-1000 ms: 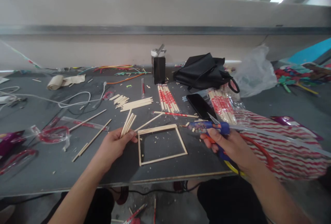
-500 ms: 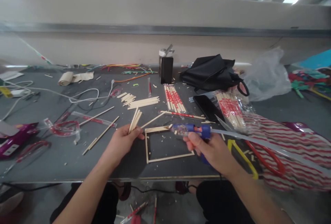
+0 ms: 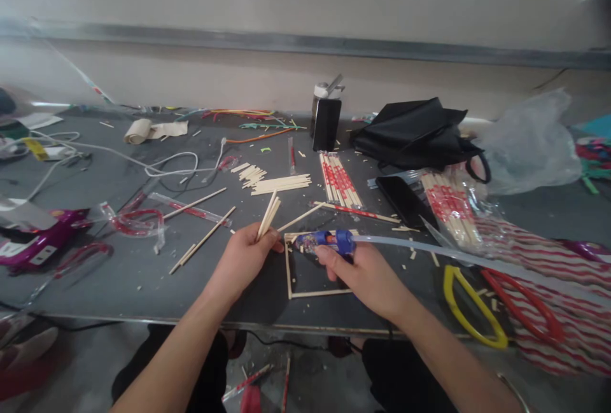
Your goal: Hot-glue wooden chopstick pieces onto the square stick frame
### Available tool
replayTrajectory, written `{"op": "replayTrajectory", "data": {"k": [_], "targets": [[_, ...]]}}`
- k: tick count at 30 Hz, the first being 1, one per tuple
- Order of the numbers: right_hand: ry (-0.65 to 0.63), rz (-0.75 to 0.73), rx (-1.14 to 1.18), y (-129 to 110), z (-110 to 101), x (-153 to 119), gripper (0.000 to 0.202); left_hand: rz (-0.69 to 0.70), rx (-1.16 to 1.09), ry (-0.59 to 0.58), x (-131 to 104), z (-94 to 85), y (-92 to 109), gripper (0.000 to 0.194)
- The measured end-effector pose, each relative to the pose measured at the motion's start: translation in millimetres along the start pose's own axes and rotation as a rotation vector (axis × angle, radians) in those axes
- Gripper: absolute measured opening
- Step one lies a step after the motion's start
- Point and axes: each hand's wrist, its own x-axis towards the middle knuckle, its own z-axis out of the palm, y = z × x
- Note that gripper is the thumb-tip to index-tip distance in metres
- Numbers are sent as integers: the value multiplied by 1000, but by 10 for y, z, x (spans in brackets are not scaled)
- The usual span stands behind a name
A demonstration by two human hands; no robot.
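Observation:
My left hand [image 3: 249, 252] is closed round a small bundle of wooden sticks [image 3: 268, 214], their ends pointing up. In my right hand [image 3: 356, 273] is a blue hot glue gun [image 3: 329, 242], with a long translucent glue stick [image 3: 429, 249] trailing from its back to the right. The gun's nozzle is over the upper left corner of a rectangular stick frame [image 3: 289, 273] lying flat on the table. My right hand and the gun hide part of the frame's right side. A single loose stick [image 3: 301, 216] lies just beyond the frame's upper left corner.
Cut sticks [image 3: 281, 184] and wrapped chopsticks [image 3: 340, 181] lie behind the frame. A phone [image 3: 327, 125] leans against a bottle; another phone [image 3: 403, 200] lies flat. Scissors with yellow and red handles [image 3: 451, 301], a black bag [image 3: 415, 133] and white cables [image 3: 176, 161] are around.
My right hand has moved the glue gun left along the frame's far side, from near its right end to its left corner. My left hand still grips the sticks. The view has shifted slightly.

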Motion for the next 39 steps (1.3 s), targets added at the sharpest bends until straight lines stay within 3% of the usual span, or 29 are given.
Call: {"op": "replayTrajectory", "data": {"k": [39], "targets": [[45,-20,-68,20,40,13,38,1,20,8,19,0,-10,32]]}}
